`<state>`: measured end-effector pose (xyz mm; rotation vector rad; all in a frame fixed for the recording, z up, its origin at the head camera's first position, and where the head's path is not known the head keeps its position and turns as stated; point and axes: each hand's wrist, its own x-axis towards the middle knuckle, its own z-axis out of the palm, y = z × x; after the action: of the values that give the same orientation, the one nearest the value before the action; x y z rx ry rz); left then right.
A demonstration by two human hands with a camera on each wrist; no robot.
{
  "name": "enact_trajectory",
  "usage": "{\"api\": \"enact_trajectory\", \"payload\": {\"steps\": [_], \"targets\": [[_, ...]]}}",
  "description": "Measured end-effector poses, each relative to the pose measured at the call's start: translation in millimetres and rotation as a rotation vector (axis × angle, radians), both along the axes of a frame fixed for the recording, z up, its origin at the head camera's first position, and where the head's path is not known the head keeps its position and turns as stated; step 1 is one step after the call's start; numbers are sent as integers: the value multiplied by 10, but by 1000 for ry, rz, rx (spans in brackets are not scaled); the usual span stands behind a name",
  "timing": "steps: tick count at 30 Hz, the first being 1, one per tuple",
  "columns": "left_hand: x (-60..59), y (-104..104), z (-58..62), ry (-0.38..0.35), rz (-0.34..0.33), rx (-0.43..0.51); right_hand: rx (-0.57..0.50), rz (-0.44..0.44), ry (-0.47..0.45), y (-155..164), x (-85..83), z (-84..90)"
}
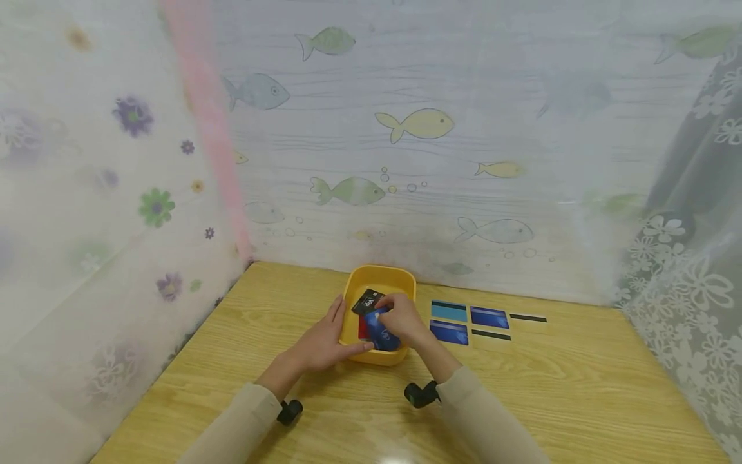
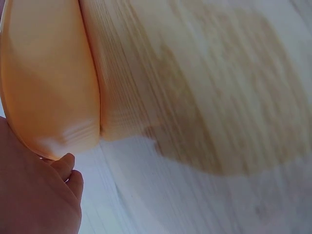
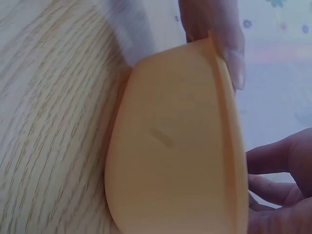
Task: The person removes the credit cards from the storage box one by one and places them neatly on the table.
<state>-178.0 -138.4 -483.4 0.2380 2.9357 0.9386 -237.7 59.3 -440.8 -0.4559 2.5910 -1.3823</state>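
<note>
table (image 1: 580, 399), yellow tub (image 1: 379, 277) far centre, five cards in rows to its right (image 1: 471, 322). left hand (image 1: 324, 341) rests flat-fingered on tub's left rim, steadying it. right hand (image 1: 402, 319) pinches blue card (image 1: 381, 332) over tub's near end. card looks light, stiff, slick; best held by its edges. black card (image 1: 368, 300) in tub.

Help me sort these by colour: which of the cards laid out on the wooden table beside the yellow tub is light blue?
The turquoise card with a dark stripe, far-left in the back row, nearest the yellow plastic tub; its neighbours are dark blue or pale.
</note>
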Motion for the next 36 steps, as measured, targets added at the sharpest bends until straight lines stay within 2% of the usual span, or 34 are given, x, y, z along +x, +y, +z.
{"api": "enact_trajectory", "payload": {"steps": [5, 13, 23, 36], "targets": [[4, 6, 2, 4, 6, -1, 12, 8, 26, 94, 43, 43], [-8, 6, 39, -9, 17, -6, 4, 4, 15, 227, 66, 141], [-7, 16, 29, -24, 8, -16, 29, 18, 52, 381, 79, 157], [-8, 23, 23, -3, 3, -22, -15, 109, 40, 608, 165, 229]]}}
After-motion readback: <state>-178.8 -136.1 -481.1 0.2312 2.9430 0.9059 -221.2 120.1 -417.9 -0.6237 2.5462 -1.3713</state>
